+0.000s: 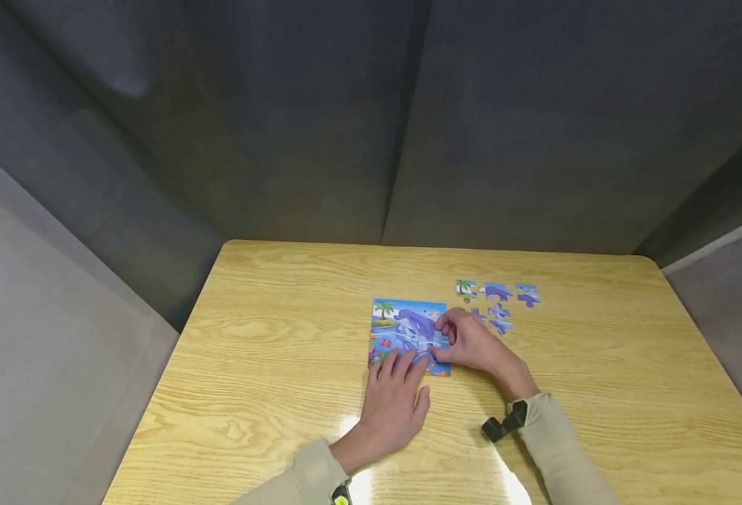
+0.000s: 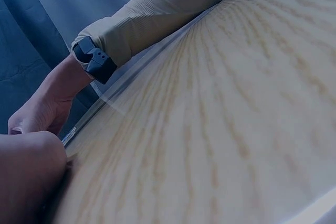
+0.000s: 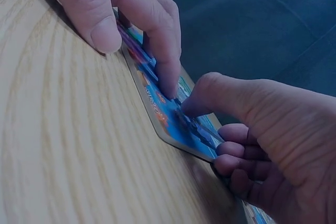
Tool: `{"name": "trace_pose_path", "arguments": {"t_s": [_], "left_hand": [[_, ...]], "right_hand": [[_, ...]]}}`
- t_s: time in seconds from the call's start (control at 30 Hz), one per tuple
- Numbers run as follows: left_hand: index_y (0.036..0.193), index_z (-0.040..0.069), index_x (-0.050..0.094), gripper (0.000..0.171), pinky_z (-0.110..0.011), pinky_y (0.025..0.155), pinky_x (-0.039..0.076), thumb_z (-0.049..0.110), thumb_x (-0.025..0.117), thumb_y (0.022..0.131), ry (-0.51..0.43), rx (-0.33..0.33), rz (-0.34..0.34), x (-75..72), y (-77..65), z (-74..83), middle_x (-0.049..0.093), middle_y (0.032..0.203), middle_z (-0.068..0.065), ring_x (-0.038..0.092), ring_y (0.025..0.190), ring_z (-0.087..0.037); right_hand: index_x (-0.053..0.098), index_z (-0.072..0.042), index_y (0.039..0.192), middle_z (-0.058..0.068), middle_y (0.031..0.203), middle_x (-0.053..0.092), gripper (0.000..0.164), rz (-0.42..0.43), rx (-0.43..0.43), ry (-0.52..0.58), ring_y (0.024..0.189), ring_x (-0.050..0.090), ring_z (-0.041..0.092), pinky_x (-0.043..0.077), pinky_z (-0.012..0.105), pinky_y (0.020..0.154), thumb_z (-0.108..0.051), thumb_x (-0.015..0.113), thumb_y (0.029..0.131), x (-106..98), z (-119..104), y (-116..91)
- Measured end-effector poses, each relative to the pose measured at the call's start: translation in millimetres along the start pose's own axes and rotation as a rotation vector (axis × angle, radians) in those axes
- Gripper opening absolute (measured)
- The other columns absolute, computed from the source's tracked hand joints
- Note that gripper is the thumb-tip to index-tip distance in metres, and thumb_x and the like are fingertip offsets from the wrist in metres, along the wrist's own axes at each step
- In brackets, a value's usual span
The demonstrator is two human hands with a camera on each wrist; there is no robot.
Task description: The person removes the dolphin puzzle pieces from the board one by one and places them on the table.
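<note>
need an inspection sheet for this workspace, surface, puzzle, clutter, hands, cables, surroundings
Surface: wood-grain table, bright glare near the person
Job's things: dolphin puzzle board partly covered by hands; several loose pieces on the table, farther right
Clutter: nothing seen
Grippers: left hand rests fingertips on the board's near side; right hand appears to pinch a piece at its right side
Cables: nothing seen
Surroundings: dark fabric behind the table, paler grey panels at the sides

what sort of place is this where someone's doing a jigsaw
Probably a screened-off filming booth, judging by the dark fabric hanging behind the wood-grain table and the wrist-worn black device, perhaps a camera.
</note>
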State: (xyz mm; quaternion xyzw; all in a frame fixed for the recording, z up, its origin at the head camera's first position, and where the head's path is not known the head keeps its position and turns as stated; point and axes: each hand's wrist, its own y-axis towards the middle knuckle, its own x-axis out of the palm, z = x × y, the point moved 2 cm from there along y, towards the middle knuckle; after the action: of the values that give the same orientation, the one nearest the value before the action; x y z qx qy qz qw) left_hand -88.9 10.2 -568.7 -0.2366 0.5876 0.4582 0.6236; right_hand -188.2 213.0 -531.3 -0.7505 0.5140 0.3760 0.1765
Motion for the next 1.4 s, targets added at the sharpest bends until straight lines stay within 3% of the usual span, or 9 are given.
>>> {"name": "trace_pose_path", "arguments": {"t_s": [0.57, 0.93, 1.2, 1.4], "left_hand": [[0.159, 0.024, 0.044, 0.054, -0.051, 0.112, 0.034, 0.043, 0.038, 0.109, 0.008, -0.009, -0.024, 0.9, 0.5, 0.4, 0.043, 0.159, 0.0, 0.036, 0.147, -0.03], [0.159, 0.024, 0.044, 0.054, -0.051, 0.112, 0.034, 0.044, 0.038, 0.109, 0.015, -0.005, -0.011, 2.6, 0.6, 0.0, 0.043, 0.158, 0.0, 0.036, 0.146, -0.031], [0.157, 0.024, 0.046, 0.053, -0.051, 0.112, 0.034, 0.042, 0.04, 0.108, -0.005, -0.007, 0.014, 3.3, 0.6, 0.3, 0.044, 0.158, 0.0, 0.036, 0.146, -0.031], [0.156, 0.023, 0.046, 0.052, -0.051, 0.111, 0.035, 0.042, 0.04, 0.108, -0.01, 0.003, 0.02, 2.4, -1.2, 0.1, 0.045, 0.156, -0.001, 0.037, 0.145, -0.031]], "right_hand": [[0.069, -0.003, 0.103, 0.002, 0.079, 0.062, 0.04, -0.02, -0.024, -0.009, 0.067, 0.055, 0.01, 0.049, 0.026, 0.063, -0.019, 0.091, 0.074, -3, -1, -2], [0.069, -0.004, 0.103, 0.004, 0.083, 0.06, 0.036, 0.014, -0.101, -0.001, 0.071, 0.057, 0.016, 0.048, 0.025, 0.063, -0.015, 0.09, 0.075, -5, 1, -3], [0.069, -0.008, 0.102, 0.009, 0.083, 0.06, 0.038, 0.105, -0.129, 0.014, 0.07, 0.056, 0.02, 0.045, 0.023, 0.06, -0.01, 0.092, 0.071, -25, 6, -9], [0.072, -0.007, 0.104, 0.008, 0.081, 0.062, 0.038, 0.172, -0.057, -0.023, 0.068, 0.057, 0.02, 0.046, 0.023, 0.059, -0.009, 0.092, 0.071, -47, 28, -28]]}}
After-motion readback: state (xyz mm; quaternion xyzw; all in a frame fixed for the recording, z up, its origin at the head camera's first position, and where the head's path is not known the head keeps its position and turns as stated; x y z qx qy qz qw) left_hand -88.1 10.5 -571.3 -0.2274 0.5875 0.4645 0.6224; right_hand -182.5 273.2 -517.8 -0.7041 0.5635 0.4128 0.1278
